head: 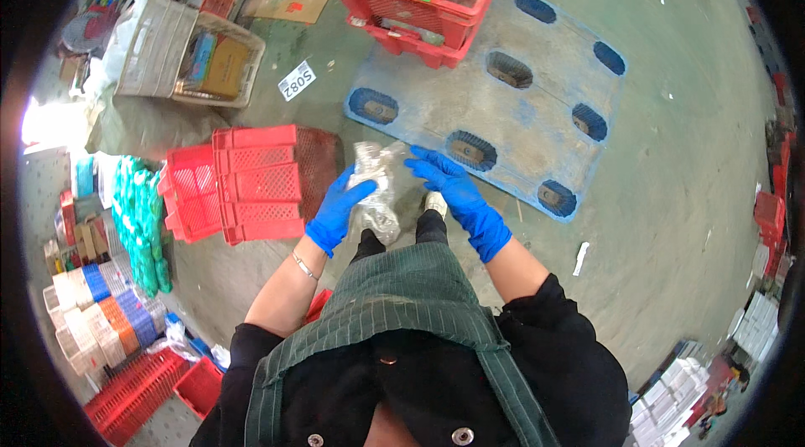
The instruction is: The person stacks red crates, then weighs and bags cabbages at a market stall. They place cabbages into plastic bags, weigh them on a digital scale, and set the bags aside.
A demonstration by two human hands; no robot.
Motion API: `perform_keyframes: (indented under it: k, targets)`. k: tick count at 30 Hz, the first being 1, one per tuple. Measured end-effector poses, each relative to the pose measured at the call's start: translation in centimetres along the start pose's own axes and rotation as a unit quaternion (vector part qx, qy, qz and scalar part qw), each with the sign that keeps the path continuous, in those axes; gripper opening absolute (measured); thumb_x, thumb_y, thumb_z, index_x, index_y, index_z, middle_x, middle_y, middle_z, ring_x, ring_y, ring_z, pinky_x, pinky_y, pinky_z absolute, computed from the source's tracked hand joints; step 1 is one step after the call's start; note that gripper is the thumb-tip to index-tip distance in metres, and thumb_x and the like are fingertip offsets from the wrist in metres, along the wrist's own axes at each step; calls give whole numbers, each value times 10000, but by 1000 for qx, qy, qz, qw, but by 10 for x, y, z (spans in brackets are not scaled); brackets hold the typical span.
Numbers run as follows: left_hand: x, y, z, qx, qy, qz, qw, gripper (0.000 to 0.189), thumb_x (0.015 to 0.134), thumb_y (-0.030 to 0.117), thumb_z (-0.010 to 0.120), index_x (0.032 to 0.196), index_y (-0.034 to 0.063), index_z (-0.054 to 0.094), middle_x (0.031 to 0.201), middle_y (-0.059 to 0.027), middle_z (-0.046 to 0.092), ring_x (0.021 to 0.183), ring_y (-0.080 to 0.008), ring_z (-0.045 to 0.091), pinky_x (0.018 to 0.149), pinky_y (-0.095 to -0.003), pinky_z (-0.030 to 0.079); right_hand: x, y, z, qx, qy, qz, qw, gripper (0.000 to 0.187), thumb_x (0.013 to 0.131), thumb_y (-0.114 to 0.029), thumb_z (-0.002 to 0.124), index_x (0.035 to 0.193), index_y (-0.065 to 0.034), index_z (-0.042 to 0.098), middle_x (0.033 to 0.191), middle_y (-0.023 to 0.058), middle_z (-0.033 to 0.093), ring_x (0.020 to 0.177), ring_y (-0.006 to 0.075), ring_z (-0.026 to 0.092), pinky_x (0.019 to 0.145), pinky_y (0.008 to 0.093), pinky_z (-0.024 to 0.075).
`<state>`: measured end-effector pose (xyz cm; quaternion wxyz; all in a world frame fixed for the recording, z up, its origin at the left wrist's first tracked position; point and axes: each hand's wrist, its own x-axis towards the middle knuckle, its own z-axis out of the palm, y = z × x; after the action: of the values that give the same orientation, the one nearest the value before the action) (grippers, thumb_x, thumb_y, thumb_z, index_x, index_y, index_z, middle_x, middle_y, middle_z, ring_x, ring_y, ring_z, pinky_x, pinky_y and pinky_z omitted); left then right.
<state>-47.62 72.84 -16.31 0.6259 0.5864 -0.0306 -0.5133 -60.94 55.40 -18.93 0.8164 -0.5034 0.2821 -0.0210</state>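
Note:
My left hand [339,211], in a blue glove, grips a crumpled clear plastic bag [372,170] with the thumb across its front. Light glints off the bag, so what it contains cannot be made out. My right hand [451,189], gloved in the same blue, is just right of the bag with its fingers extended and nothing in its grasp. Whether its fingertips touch the bag's upper edge is hard to tell. Left of my left hand, red plastic crates [255,183] with mesh walls lie nested on the floor.
Ahead stands a worn blue plastic pallet [541,101] bearing stacked red crates [402,13]. A white crate [251,73] with cardboard boxes is at upper left, near a floor label [297,80] with writing. Green net bags [135,220] and stacked baskets [104,305] line the left.

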Motion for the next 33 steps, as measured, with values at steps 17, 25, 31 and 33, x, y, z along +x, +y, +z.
perform_keyframes:
  k: [17, 25, 31, 33]
  targets:
    - [-33, -67, -56, 93, 173, -175, 965, 351, 883, 244, 614, 1214, 136, 569, 1089, -23, 613, 956, -163, 600, 776, -314, 459, 67, 109, -168, -486, 182, -37, 854, 613, 709, -227, 749, 1268, -98, 530, 1192, 178, 566, 1065, 347, 561, 868, 397, 465]
    - [-54, -93, -70, 83, 189, -191, 960, 316, 894, 245, 599, 1183, 119, 586, 1067, -31, 624, 903, -168, 614, 757, -316, 466, 78, 175, -209, -332, 228, 75, 912, 405, 807, -236, 669, 1153, -33, 615, 999, 136, 669, 868, 208, 642, 795, 328, 495]
    - [-60, -101, -80, 88, 157, -188, 966, 315, 918, 274, 547, 1193, 123, 576, 1075, -50, 633, 916, -167, 615, 760, -304, 463, 21, 194, -238, -283, 213, 162, 921, 309, 854, -238, 615, 1054, -4, 644, 884, 92, 670, 754, 169, 634, 659, 308, 508]
    - [-62, -101, -90, 88, 163, -185, 965, 311, 922, 282, 540, 1186, 121, 578, 1063, -56, 636, 908, -166, 616, 757, -300, 461, -5, 191, -235, -240, 228, 200, 922, 304, 864, -260, 601, 1034, -10, 637, 864, 90, 669, 734, 175, 632, 619, 306, 494]
